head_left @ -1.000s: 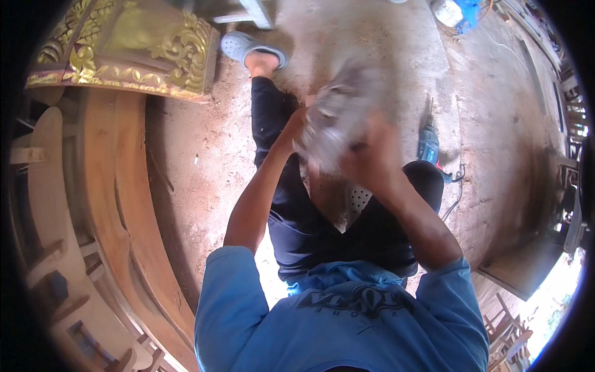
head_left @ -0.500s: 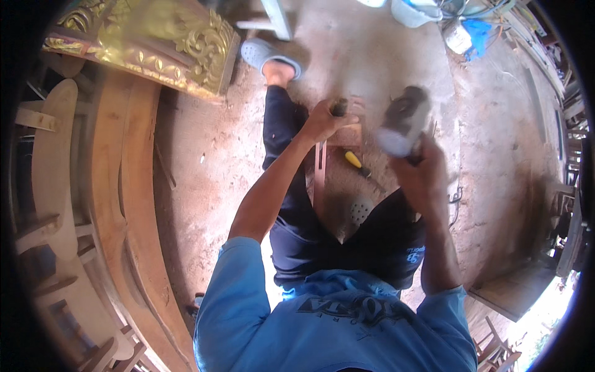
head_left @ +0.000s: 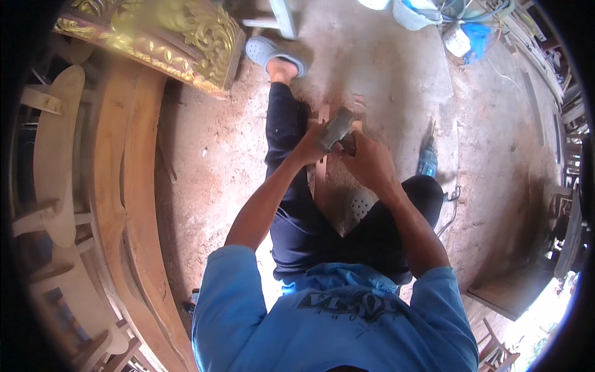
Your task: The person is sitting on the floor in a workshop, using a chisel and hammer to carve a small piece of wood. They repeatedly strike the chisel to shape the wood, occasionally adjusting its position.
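Note:
My right hand is closed around the handle of a heavy hammer. The blocky grey hammer head is in front of my left hand. My left hand is closed beside it, its fingers mostly hidden by the head, so I cannot make out what they hold. Below my hands, between my legs, lies a narrow reddish wooden piece with a slot in it. Its far end shows just past the hammer head.
A blue power drill stands right of my knee. Long wooden boards and chair parts line the left. A carved gilded panel lies at the far left. Buckets and a blue bag sit far right.
The hammer has come down and left from beside my right knee to my left hand. The drill now shows; the yellow-handled tool on the floor is hidden.

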Action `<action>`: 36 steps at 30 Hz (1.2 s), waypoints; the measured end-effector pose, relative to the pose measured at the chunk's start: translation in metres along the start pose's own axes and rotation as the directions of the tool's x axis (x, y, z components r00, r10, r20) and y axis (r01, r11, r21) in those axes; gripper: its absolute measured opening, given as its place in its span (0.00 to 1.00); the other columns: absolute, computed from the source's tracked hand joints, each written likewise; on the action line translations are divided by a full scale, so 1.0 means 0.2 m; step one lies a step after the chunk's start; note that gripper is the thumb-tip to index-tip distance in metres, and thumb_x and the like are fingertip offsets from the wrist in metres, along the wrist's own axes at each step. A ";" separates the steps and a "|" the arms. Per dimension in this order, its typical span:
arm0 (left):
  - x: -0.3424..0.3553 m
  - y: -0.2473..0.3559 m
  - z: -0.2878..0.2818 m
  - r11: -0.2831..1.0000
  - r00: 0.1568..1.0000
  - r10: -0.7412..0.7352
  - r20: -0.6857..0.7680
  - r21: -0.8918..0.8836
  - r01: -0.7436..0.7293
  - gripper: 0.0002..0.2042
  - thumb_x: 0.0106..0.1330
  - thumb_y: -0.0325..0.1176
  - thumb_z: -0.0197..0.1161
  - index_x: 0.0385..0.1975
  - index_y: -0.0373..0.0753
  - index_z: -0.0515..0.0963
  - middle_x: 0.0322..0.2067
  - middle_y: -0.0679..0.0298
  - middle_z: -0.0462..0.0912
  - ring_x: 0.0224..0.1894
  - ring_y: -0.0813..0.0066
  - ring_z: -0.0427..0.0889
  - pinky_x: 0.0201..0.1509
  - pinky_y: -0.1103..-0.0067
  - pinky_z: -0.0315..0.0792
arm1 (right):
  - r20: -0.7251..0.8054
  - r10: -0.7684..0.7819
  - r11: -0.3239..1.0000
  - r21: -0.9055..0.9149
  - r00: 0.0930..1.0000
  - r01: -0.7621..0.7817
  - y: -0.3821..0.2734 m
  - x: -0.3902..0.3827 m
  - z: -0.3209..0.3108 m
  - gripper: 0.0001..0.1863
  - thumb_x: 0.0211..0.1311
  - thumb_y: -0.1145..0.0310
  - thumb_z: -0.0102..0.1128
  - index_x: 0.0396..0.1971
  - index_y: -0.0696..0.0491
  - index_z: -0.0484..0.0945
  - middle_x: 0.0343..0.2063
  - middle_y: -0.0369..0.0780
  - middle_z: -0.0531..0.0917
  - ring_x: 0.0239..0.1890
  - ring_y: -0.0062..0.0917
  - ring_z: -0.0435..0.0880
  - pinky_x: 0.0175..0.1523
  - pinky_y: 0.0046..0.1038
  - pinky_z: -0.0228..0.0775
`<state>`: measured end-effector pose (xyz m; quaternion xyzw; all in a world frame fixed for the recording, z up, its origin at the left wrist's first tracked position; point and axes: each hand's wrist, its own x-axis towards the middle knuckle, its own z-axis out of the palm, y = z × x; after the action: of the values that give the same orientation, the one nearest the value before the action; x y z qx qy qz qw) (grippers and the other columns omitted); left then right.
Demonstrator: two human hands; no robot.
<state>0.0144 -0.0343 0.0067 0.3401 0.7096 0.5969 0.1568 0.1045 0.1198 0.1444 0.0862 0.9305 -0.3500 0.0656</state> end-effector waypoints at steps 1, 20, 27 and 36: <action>0.06 -0.02 -0.01 0.996 1.000 -0.012 -0.022 -0.089 0.010 0.19 0.65 0.34 0.71 0.53 0.35 0.78 0.42 0.67 0.85 0.45 0.79 0.81 0.51 0.78 0.76 | 0.082 0.076 0.997 0.007 0.994 -0.077 0.00 -0.04 -0.02 0.15 0.57 0.67 0.66 0.42 0.57 0.79 0.33 0.56 0.85 0.39 0.53 0.85 0.43 0.48 0.76; -0.08 0.00 0.02 0.966 0.967 -0.225 0.124 -0.100 0.237 0.22 0.57 0.34 0.78 0.50 0.37 0.80 0.38 0.63 0.86 0.43 0.80 0.82 0.52 0.78 0.74 | 0.083 0.112 0.946 -0.314 0.990 -0.080 0.00 -0.06 -0.02 0.19 0.62 0.60 0.66 0.47 0.57 0.78 0.27 0.52 0.85 0.36 0.48 0.88 0.43 0.44 0.79; 0.14 0.03 -0.02 0.899 0.954 -0.300 0.007 -0.333 0.285 0.22 0.60 0.31 0.72 0.55 0.38 0.80 0.41 0.59 0.86 0.40 0.76 0.83 0.46 0.76 0.77 | -0.029 0.076 0.979 0.193 0.997 -0.069 -0.10 -0.21 -0.11 0.17 0.57 0.65 0.66 0.41 0.61 0.80 0.30 0.55 0.84 0.35 0.50 0.86 0.43 0.43 0.75; -0.03 0.09 0.07 0.969 0.983 -0.173 -0.056 -0.187 0.160 0.13 0.61 0.27 0.73 0.26 0.42 0.71 0.23 0.76 0.71 0.27 0.90 0.68 0.31 0.85 0.64 | -0.393 -0.078 0.917 0.332 0.916 0.221 -0.32 -0.45 -0.55 0.12 0.59 0.75 0.68 0.41 0.54 0.76 0.26 0.36 0.78 0.20 0.18 0.75 0.26 0.21 0.68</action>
<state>0.0324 -0.0265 0.0201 0.2418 0.6832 0.6558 0.2114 0.1728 0.1349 0.2833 0.0890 0.8470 -0.5001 -0.1567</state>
